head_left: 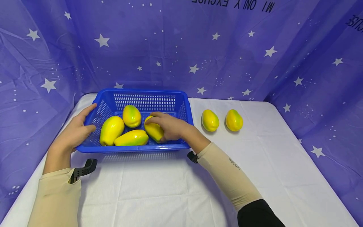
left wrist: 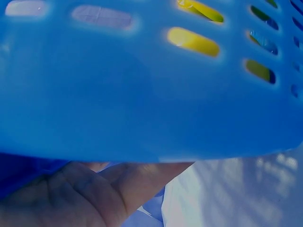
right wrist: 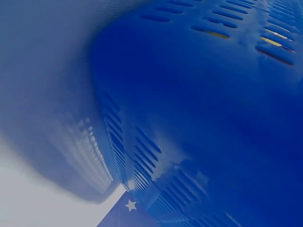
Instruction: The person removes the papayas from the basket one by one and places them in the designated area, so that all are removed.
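A blue plastic basket (head_left: 136,148) with slotted walls stands on the white table. My left hand (head_left: 73,130) holds its left rim, thumb over the edge; in the left wrist view the hand (left wrist: 94,194) lies along the basket's outer side (left wrist: 104,109). My right hand (head_left: 173,126) reaches over the right end and grips a glossy yellow-green fruit (head_left: 153,130) inside, fingers curled over its top. Three similar fruits share the basket: one upright-looking (head_left: 132,116), one at the left (head_left: 112,130), one lying along the front (head_left: 131,138). The right wrist view shows only basket wall (right wrist: 199,104), the hand hidden.
Two more yellow-green fruits, a nearer one (head_left: 210,120) and a farther one (head_left: 234,120), sit on the tablecloth (head_left: 269,151) right of the basket. A purple curtain (head_left: 175,47) with white stars hangs behind and along both sides of the table.
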The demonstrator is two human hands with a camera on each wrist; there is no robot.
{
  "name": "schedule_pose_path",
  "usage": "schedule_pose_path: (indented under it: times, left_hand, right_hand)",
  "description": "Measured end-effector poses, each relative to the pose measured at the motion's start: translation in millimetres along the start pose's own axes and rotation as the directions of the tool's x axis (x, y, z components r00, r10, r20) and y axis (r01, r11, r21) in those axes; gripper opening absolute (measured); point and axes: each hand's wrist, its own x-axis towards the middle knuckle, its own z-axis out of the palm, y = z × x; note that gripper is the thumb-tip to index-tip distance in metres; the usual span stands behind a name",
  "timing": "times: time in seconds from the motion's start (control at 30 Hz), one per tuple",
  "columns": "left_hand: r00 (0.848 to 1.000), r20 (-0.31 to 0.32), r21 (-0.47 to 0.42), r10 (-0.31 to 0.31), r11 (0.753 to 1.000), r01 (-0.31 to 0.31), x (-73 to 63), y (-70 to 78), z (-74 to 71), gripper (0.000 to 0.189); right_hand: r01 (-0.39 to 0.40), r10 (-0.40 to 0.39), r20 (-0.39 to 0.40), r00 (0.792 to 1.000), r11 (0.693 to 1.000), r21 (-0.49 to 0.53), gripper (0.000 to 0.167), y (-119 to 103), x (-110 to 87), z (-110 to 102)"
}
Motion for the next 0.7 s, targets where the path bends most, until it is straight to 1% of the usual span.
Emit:
schedule_pose_path:
  times: [0.3,0.7]
  left_hand:
    - [1.000,0.006,-0.007,-0.011,1.000,0.011,0.4,-1.0,0.0,0.085]
    - [1.000,0.001,-0.010,-0.009,1.000,0.009,-0.7,-1.1,-1.0,0.084]
  right_hand:
    - [-0.024,0.023,-0.052,0.998,1.000,-0.004,0.078,-1,-7.8,-2]
    - [0.013,-0.014,-0.155,0.988,1.000,-0.012,0.080,0,-21.9,-10]
